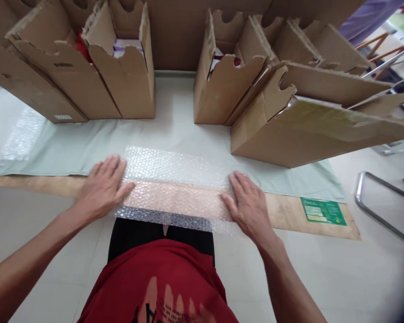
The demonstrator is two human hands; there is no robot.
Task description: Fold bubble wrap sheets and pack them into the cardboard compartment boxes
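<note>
A clear sheet of bubble wrap [175, 188] lies across the front edge of the table, its near strip hanging past the edge over my dark trousers. My left hand [104, 184] rests flat on its left end, fingers stretched forward and thumb apart. At the opposite end, my right hand [247, 199] lies with fingers extended and thumb spread on the sheet's right edge. Under the wrap are a pale green cloth [175, 130] and the bare wooden table edge [283, 213].
Several cardboard boxes [134, 85] stand at the back left, and more cardboard boxes [225, 94] at the back right, some with packets inside. More bubble wrap [23, 134] lies at far left. A green label [323, 211] is on the table edge. A metal frame [384, 211] stands right.
</note>
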